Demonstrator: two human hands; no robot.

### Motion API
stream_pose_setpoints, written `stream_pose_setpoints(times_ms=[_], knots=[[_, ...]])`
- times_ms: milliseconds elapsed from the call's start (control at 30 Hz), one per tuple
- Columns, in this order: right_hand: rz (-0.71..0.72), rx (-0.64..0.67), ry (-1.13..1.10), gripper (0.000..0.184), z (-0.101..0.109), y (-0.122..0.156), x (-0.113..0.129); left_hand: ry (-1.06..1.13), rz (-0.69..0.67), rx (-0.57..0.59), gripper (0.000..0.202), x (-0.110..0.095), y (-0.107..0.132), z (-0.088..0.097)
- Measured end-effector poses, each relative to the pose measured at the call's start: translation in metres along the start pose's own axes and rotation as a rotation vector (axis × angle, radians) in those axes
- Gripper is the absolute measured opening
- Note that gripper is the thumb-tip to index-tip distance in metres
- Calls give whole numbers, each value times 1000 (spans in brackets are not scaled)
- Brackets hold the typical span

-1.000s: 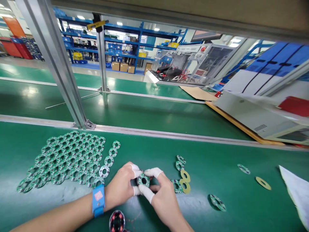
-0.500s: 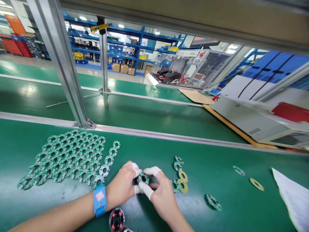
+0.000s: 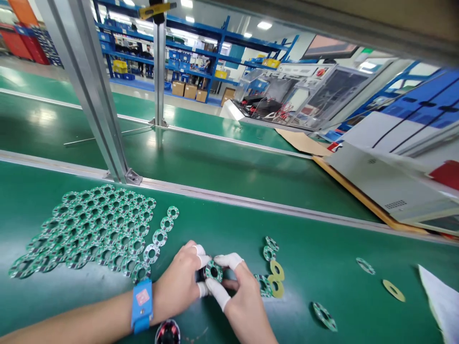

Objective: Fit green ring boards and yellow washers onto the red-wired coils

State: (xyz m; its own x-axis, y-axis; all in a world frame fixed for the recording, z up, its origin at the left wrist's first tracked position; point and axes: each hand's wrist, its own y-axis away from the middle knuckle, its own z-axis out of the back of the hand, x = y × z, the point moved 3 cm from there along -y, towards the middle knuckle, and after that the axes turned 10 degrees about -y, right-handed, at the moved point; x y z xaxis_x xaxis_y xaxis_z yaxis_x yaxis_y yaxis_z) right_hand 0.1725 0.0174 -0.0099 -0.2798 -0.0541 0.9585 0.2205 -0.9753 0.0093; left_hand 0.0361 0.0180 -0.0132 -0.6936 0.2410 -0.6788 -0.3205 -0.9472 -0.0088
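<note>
Both hands meet low in the middle of the green bench and pinch one small green ring-shaped circuit board (image 3: 213, 271) between them. My left hand (image 3: 181, 282) grips it from the left with white finger cots on; a blue wrist strap (image 3: 142, 305) circles that wrist. My right hand (image 3: 239, 296) grips it from the right, thumb and forefinger in white cots. A dark part sits under the ring, mostly hidden by the fingers.
Many matching ring boards (image 3: 89, 231) lie packed together at the left. Loose green rings and yellow washers (image 3: 276, 277) lie to the right, with others further right (image 3: 393, 290). A copper coil (image 3: 167, 332) sits at the bottom edge. White paper (image 3: 442, 301) lies far right. A metal post (image 3: 96, 95) rises behind.
The hands keep their grip on the ring board in the same spot. The view has tilted slightly, so the bench and background sit a little differently in the picture.
</note>
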Motion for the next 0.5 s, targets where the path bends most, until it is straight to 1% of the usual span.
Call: stream_pose_setpoints(times_ms=[67, 200, 333, 433, 500], knots=[[-8, 16, -12, 19, -1, -1, 0, 16, 8, 6, 6, -1, 0, 0], [-8, -21, -54, 18, -1, -1, -2, 4, 3, 21, 5, -1, -1, 0], [8, -34, -37, 20, -1, 1, -3, -4, -1, 28, 4, 2, -1, -1], [11, -58, -23, 22, -1, 2, -3, 0, -2, 13, 5, 4, -2, -2], [17, -45, -28, 23, -1, 2, -2, 2, -7, 0, 5, 3, -2, -2]])
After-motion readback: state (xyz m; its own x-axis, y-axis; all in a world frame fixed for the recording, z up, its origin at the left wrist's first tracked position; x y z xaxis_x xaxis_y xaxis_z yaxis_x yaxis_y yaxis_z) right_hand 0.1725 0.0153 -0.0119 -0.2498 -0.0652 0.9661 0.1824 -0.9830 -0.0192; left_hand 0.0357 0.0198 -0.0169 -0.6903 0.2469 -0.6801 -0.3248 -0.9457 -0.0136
